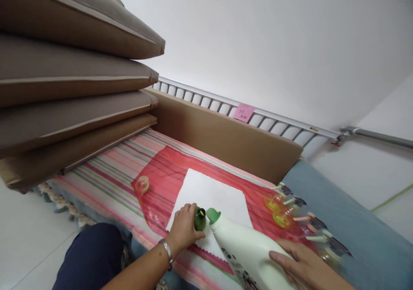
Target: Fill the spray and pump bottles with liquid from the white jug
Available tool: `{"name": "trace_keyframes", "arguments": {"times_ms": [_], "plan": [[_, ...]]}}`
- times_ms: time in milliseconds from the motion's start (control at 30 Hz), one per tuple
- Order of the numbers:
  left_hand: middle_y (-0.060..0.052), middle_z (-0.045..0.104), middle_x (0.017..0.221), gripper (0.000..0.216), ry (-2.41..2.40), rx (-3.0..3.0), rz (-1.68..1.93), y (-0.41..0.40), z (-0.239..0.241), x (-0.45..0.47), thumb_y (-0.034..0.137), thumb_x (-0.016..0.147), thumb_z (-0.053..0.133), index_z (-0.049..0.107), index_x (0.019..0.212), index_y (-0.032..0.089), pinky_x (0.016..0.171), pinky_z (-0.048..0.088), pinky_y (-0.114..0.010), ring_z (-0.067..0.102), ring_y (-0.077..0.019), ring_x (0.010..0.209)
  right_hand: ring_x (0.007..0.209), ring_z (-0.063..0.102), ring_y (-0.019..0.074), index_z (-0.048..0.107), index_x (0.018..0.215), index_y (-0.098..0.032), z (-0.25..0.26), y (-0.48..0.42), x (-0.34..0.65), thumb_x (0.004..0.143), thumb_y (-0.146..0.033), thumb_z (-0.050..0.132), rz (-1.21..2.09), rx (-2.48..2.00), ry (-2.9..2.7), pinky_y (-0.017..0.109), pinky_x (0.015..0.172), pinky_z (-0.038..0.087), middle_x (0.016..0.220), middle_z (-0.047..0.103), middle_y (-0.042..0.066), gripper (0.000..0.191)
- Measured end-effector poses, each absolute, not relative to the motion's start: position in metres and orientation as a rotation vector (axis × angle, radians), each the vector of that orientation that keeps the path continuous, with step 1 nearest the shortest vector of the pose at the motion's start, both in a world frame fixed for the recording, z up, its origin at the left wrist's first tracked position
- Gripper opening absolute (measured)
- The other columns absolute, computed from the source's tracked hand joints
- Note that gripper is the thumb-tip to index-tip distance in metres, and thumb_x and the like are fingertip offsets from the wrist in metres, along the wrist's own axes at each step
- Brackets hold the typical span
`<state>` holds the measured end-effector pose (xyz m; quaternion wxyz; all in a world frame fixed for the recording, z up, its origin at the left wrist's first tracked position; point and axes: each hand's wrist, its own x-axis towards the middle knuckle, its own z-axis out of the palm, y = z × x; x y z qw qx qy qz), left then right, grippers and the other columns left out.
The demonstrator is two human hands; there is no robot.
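Observation:
My left hand (184,224) is wrapped round a small green bottle (200,220) with a dark, open-looking neck, over a white sheet with scalloped edges (211,186). In my right hand (300,260) is a large pale green jug (247,242), tilted toward the left. Its green mouth end (213,215) points at the small bottle's neck, with a narrow gap between them. Whether any liquid is flowing out I cannot tell. Beneath the white sheet lies a red see-through sheet (158,165), and both rest on a striped cloth (106,169).
Several small bottles with pale spray heads (284,210) stand along the right side. A roll of tape (142,183) sits at the left. Stacked brown cushions (77,70) rise at the far left, and a brown panel (219,131) with a pink note (244,112) borders the back.

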<state>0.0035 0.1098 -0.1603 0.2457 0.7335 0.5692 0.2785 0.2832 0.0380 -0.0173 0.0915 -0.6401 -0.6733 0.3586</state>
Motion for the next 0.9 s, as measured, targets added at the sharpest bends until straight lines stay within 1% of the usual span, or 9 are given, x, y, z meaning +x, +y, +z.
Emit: {"name": "trace_keyframes", "arguments": {"times_ms": [100, 233, 367, 467, 600, 767, 900], "plan": [[-0.008, 0.053, 0.122, 0.083, 1.577, 2.004, 0.714, 0.108, -0.158, 0.004, 0.043, 0.051, 0.079, 0.044, 0.123, 0.023, 0.095, 0.037, -0.033, 0.05, -0.0257, 0.11, 0.045, 0.049, 0.0111, 0.054, 0.068, -0.018, -0.011, 0.042, 0.276, 0.076, -0.068, 0.047, 0.998, -1.9, -2.068, 0.02, 0.039, 0.036, 0.06, 0.049, -0.002, 0.051], [-0.007, 0.052, 0.123, 0.079, 1.569, 1.98, 0.726, 0.107, -0.158, 0.004, 0.042, 0.052, 0.079, 0.044, 0.121, 0.026, 0.095, 0.037, -0.035, 0.05, -0.0266, 0.11, 0.046, 0.048, 0.0122, 0.058, 0.069, -0.017, 0.002, 0.045, 0.262, 0.072, -0.067, 0.051, 0.94, -1.95, -2.073, 0.02, 0.037, 0.035, 0.057, 0.049, -0.001, 0.051], [-0.008, 0.051, 0.123, 0.079, 1.574, 1.998, 0.733, 0.106, -0.159, 0.005, 0.041, 0.053, 0.078, 0.044, 0.122, 0.024, 0.094, 0.037, -0.036, 0.049, -0.0271, 0.11, 0.043, 0.046, 0.0116, 0.059, 0.068, -0.017, 0.013, 0.049, 0.258, 0.071, -0.064, 0.055, 0.924, -1.978, -2.096, 0.02, 0.037, 0.035, 0.053, 0.049, -0.002, 0.048], [-0.008, 0.051, 0.123, 0.08, 1.577, 2.01, 0.725, 0.105, -0.158, 0.006, 0.041, 0.054, 0.078, 0.043, 0.123, 0.024, 0.093, 0.037, -0.037, 0.049, -0.0275, 0.11, 0.041, 0.047, 0.0111, 0.059, 0.068, -0.017, 0.019, 0.053, 0.257, 0.072, -0.06, 0.057, 0.918, -1.965, -2.141, 0.019, 0.035, 0.035, 0.053, 0.05, -0.002, 0.043], [-0.007, 0.052, 0.12, 0.076, 1.577, 2.028, 0.716, 0.104, -0.155, 0.006, 0.04, 0.054, 0.078, 0.044, 0.12, 0.024, 0.091, 0.037, -0.038, 0.05, -0.0279, 0.108, 0.037, 0.046, 0.0103, 0.059, 0.066, -0.018, 0.027, 0.059, 0.254, 0.073, -0.055, 0.059, 0.813, -2.009, -2.218, 0.02, 0.034, 0.033, 0.055, 0.052, -0.001, 0.038], [-0.007, 0.053, 0.117, 0.072, 1.572, 2.047, 0.704, 0.104, -0.152, 0.009, 0.039, 0.054, 0.078, 0.046, 0.117, 0.024, 0.091, 0.037, -0.038, 0.05, -0.0276, 0.107, 0.037, 0.048, 0.0113, 0.059, 0.067, -0.019, 0.037, 0.064, 0.25, 0.073, -0.056, 0.059, 0.766, -2.056, -2.26, 0.022, 0.037, 0.033, 0.057, 0.054, 0.0, 0.038], [-0.008, 0.053, 0.117, 0.072, 1.571, 2.053, 0.693, 0.104, -0.15, 0.009, 0.037, 0.054, 0.078, 0.046, 0.117, 0.024, 0.091, 0.037, -0.039, 0.05, -0.0278, 0.107, 0.035, 0.047, 0.0108, 0.061, 0.069, -0.019, 0.043, 0.065, 0.247, 0.071, -0.059, 0.059, 0.75, -2.098, -2.278, 0.023, 0.038, 0.03, 0.059, 0.057, 0.001, 0.04]]}}
